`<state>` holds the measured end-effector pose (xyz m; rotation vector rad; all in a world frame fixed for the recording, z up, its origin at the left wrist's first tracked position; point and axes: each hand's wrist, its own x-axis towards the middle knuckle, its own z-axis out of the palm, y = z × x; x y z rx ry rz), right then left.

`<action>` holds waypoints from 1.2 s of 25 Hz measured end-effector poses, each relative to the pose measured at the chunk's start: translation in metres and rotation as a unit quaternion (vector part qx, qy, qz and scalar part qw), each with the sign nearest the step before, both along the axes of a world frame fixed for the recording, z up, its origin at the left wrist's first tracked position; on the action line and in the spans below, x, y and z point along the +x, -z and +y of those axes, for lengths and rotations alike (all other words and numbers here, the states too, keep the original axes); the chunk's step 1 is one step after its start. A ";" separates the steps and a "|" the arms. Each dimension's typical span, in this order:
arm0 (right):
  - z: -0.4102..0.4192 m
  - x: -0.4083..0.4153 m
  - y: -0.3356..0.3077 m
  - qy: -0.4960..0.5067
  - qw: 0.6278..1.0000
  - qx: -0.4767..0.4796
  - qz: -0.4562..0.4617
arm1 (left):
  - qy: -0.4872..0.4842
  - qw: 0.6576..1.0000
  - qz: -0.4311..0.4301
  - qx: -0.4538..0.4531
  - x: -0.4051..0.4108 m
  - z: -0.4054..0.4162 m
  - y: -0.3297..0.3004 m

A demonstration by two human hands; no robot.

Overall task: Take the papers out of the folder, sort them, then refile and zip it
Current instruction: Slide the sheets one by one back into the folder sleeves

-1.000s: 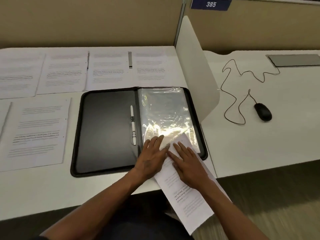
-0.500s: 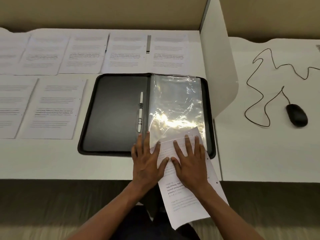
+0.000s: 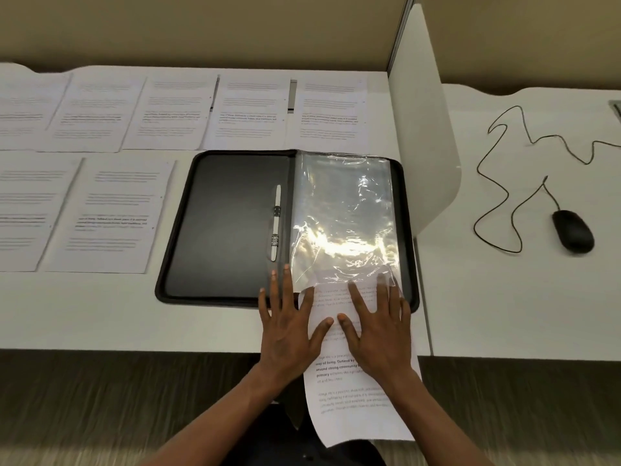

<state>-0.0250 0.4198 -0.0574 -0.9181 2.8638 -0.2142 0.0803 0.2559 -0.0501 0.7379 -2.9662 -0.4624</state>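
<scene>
Head view, left hand [image 3: 285, 334] flat, right hand [image 3: 379, 334] flat on paper [image 3: 363, 408]

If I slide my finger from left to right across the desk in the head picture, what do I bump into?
Printed papers → black folder → white pen → shiny plastic sleeve → white divider → squiggly cable → black mouse.

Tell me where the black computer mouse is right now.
In the head view, the black computer mouse sits far right on the neighbouring white desk, beyond the white divider panel, its cable looping leftward.
</scene>
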 end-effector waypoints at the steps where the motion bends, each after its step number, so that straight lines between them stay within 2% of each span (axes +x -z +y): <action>1: -0.001 0.001 0.000 0.001 1.000 0.000 0.002 | -0.002 1.000 -0.002 -0.006 0.004 0.003 0.002; 11: -0.011 -0.002 0.000 -0.012 0.999 -0.031 0.000 | -0.051 0.998 -0.045 0.013 -0.022 -0.006 -0.001; 16: -0.007 0.002 0.002 0.034 0.999 -0.010 -0.003 | -0.036 0.998 -0.052 0.002 -0.009 0.004 0.001; 25: -0.005 0.003 0.000 0.025 0.999 0.018 0.015 | -0.063 0.994 -0.085 0.028 -0.023 0.007 0.002; 30: -0.013 -0.001 0.002 0.012 1.000 0.022 0.013 | -0.030 0.997 -0.070 0.004 -0.013 0.018 -0.001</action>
